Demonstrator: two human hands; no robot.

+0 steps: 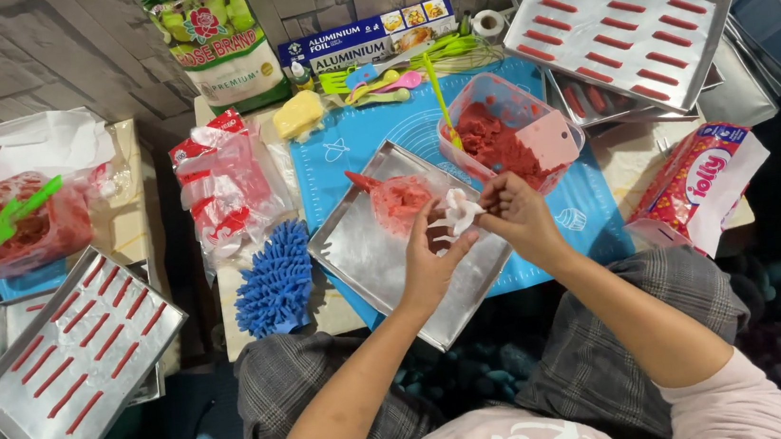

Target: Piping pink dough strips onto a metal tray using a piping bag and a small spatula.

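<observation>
A clear piping bag (403, 199) filled with red dough lies across an empty metal tray (360, 251) in front of me. My left hand (432, 258) grips the twisted white end of the bag (458, 211). My right hand (516, 217) pinches the same twisted end from the right. Just behind my hands stands a clear plastic tub (511, 131) of red dough with a yellow-handled spatula (441, 100) stuck in it.
A tray (80, 369) lined with piped red strips sits at the left, and another tray (620, 21) leans at the back right. A blue microfibre mitt (274, 280), plastic bags (229, 182), a flour bag (216, 41), a foil box (363, 36) and a red-white packet (697, 185) surround the blue mat (353, 132).
</observation>
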